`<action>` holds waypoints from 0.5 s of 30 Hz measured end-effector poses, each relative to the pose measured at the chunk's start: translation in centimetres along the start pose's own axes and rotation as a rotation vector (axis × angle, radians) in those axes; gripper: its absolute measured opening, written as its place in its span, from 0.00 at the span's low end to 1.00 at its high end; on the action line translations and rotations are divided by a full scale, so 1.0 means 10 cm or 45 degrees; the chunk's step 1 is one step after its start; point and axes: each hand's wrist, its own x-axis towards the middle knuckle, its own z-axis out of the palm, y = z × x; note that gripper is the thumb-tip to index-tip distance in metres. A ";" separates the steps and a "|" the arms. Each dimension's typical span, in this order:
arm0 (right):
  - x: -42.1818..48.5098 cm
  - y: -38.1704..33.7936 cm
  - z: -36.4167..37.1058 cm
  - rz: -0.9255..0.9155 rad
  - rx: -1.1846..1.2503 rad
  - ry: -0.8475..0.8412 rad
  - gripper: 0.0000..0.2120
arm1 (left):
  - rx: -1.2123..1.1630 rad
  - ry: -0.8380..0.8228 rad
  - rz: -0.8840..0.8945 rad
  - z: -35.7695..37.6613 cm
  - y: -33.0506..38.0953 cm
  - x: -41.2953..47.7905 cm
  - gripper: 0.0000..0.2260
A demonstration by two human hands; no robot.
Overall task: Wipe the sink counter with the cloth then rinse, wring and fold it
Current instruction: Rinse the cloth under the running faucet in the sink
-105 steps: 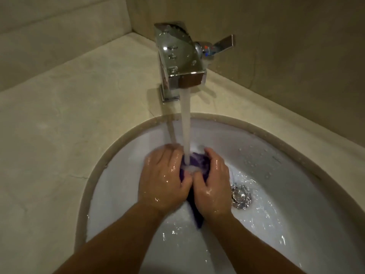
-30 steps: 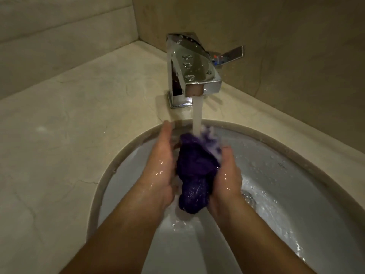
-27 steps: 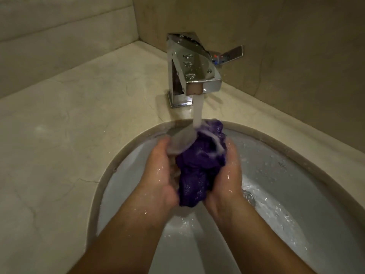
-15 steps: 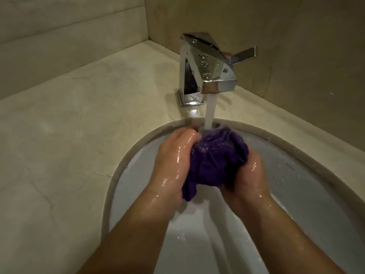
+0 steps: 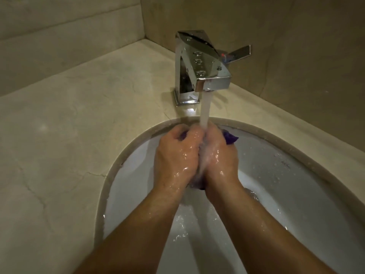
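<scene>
Cloth (image 5: pixel 230 138) bulged out before, now nearly hidden | left hand (image 5: pixel 176 155), right hand (image 5: pixel 219 155) curled round it, pressed together | cloth between palms under tap (image 5: pixel 201 64) stream, long axis toward wrists, equally near both.

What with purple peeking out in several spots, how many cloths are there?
1: the cloth, squeezed between left hand and right hand under the tap; mostly hidden, so a second could be inside.

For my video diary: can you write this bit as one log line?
step: rinse | left hand and right hand: grip purple cloth | tap: running | over sink
</scene>
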 end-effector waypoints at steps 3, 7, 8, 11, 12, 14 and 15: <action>-0.01 -0.01 0.01 0.004 0.042 0.055 0.11 | 0.039 0.055 0.012 0.03 -0.03 0.02 0.09; 0.02 0.01 -0.04 -0.022 0.039 0.077 0.09 | 0.035 0.068 0.049 0.05 -0.01 -0.02 0.11; 0.03 0.02 -0.05 -0.039 0.038 0.076 0.09 | 0.043 0.073 0.062 0.06 -0.01 -0.03 0.11; 0.04 0.00 -0.07 -0.046 0.025 0.065 0.10 | -0.014 0.063 0.045 0.07 -0.02 -0.03 0.11; 0.04 -0.03 -0.09 -0.046 0.039 0.058 0.10 | -0.060 0.039 0.017 0.08 -0.02 -0.04 0.09; 0.07 -0.10 -0.14 -0.034 0.136 0.043 0.09 | -0.291 -0.044 -0.089 0.09 -0.01 -0.05 0.07; 0.09 -0.14 -0.18 0.007 0.248 0.022 0.10 | -0.467 -0.088 -0.194 0.09 0.01 -0.04 0.12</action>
